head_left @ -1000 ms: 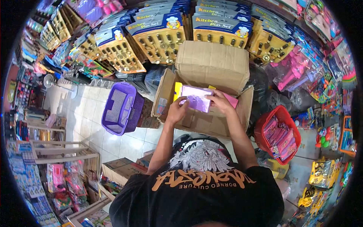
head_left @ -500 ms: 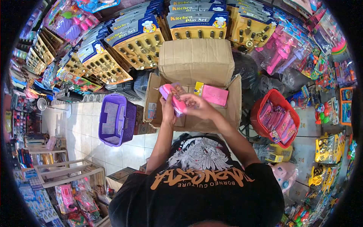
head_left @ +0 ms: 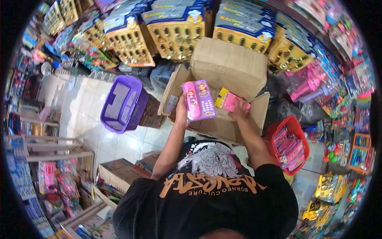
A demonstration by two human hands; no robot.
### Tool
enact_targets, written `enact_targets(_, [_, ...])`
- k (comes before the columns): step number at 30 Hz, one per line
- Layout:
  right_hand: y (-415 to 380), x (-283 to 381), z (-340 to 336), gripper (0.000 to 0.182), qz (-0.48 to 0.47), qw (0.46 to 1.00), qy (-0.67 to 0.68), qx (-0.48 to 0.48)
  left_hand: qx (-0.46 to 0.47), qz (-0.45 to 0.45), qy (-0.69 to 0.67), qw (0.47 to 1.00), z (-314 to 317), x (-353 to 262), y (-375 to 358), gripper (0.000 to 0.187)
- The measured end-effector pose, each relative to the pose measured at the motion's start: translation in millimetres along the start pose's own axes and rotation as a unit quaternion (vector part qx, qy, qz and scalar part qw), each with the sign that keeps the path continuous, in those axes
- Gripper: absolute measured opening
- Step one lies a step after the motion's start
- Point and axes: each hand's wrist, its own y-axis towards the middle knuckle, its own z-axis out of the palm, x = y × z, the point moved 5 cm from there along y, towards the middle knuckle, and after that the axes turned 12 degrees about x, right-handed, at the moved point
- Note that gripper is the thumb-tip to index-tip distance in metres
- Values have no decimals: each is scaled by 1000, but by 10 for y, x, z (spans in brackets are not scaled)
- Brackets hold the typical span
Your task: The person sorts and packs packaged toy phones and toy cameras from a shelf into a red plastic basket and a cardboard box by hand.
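Observation:
My left hand [head_left: 182,111] is closed around the left edge of a pink-and-purple toy pack [head_left: 205,105] with princess pictures, held up over the left part of an open cardboard box [head_left: 223,129]. The long pink piece on it is shaped like a telephone handset, beside a purple panel with rows of small light marks. Inside the box, my right hand [head_left: 239,112] rests with spread fingers on a flat pink pack [head_left: 230,102] with a yellow label. The fingers cover part of its right side.
Left of the box stands a purple basket [head_left: 137,105]; to its right is a red basket [head_left: 305,149] holding pink packs. Kitchen play sets [head_left: 175,34] line the back. Cardboard boxes [head_left: 119,175] sit at lower left, and bagged yellow toys [head_left: 330,187] lie at right.
My right hand has left the toy pack and moved down right onto the pink pack in the box. The left hand has turned the toy pack face up. The view has shifted and tilted.

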Motion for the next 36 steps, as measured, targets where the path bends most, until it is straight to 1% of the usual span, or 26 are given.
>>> enact_targets(1, [-25, 38, 6, 104, -5, 1000, -10, 9, 19, 5, -3, 1000, -57, -7, 12, 43])
enact_targets(2, [-59, 33, -30, 100, -6, 999, 25, -24, 39, 6, -7, 999, -107, 26, -5, 42])
enact_targets(3, [-96, 7, -61, 97, -6, 996, 61, -60, 31, 5, -15, 999, -138, 50, -48, 42])
enact_targets(4, [-121, 12, -72, 97, -8, 997, 54, -59, 29, 27, 30, 999, -145, 9, -47, 40])
enact_targets(5, [-132, 27, -84, 97, -1, 998, 44, -45, 29, 51, 77, 995, -141, -47, -41, 38])
enact_targets(7, [-96, 42, -130, 97, 1, 999, 28, -36, 36, 60, 64, 995, -105, -118, -62, 37])
enact_targets(9, [-72, 61, -150, 96, 0, 999, -41, 0, 42, 68, 50, 996, -107, -150, -60, 37])
enact_targets(13, [82, 19, -90, 93, -16, 999, -20, 19, 58, 48, -6, 997, -209, -129, -66, 34])
enact_targets(14, [177, 1, -46, 86, -100, 995, -32, 1, 59, 43, -32, 997, -228, -105, -57, 34])
enact_targets(15, [168, 37, -73, 80, -183, 982, -47, -18, 55, 57, -17, 997, -237, -120, -57, 32])
enact_targets(16, [186, -5, -89, 80, -178, 983, -51, -17, 56, 54, -23, 997, -252, -112, -53, 32])
enact_targets(18, [93, 82, -174, 63, -336, 942, 22, -5, 42, 19, -33, 998, -309, -91, -56, 35])
enact_targets(19, [24, 111, -249, 63, -333, 943, 21, -4, 41, 12, -35, 998, -371, -70, -26, 38])
enact_targets(21, [-152, 237, -439, 45, -398, 896, 198, 15, 53, 15, -53, 997, -433, -66, 6, 36])
enact_targets(22, [-244, 297, -526, 45, -392, 897, 205, 10, 63, 17, -74, 995, -407, -92, 5, 35])
enact_targets(23, [-316, 304, -619, 40, -358, 896, 264, 3, 69, 5, -70, 995, -388, -98, -1, 35])
enact_targets(24, [-354, 264, -654, 37, -320, 891, 322, -3, 65, 15, -75, 995, -318, -157, -37, 38])
enact_targets(25, [-343, 231, -633, 38, -347, 850, 391, -68, 60, 22, -83, 995, -270, -189, -64, 41])
enact_targets(26, [-301, 133, -535, 43, -319, 814, 481, -60, 63, 5, -84, 995, -265, -172, -71, 41])
enact_targets(28, [-814, 199, -740, 45, -191, 756, 626, -19, 94, 0, -95, 991, -272, -164, -69, 47])
enact_targets(29, [-948, 201, -758, 45, -175, 756, 630, -24, 93, -1, -97, 991, -273, -155, -69, 41])
enact_targets(30, [-1060, 146, -761, 47, -157, 726, 667, -61, 96, -19, -98, 990, -318, -76, -30, 41])
enact_targets(31, [-1196, 102, -770, 49, -139, 691, 702, -101, 89, -10, -68, 994, -376, -12, 23, 44])
enact_targets(32, [-1329, 92, -768, 49, -123, 687, 707, -115, 87, -2, -36, 996, -417, 50, 76, 47])
enact_targets(34, [-1631, 130, -817, 52, -127, 590, 787, -128, 99, -34, -23, 994, -279, 87, 76, 47])
enact_targets(36, [-1903, 79, -843, 51, -111, 594, 776, -178, 133, -64, -42, 988, -90, 128, 61, 26])
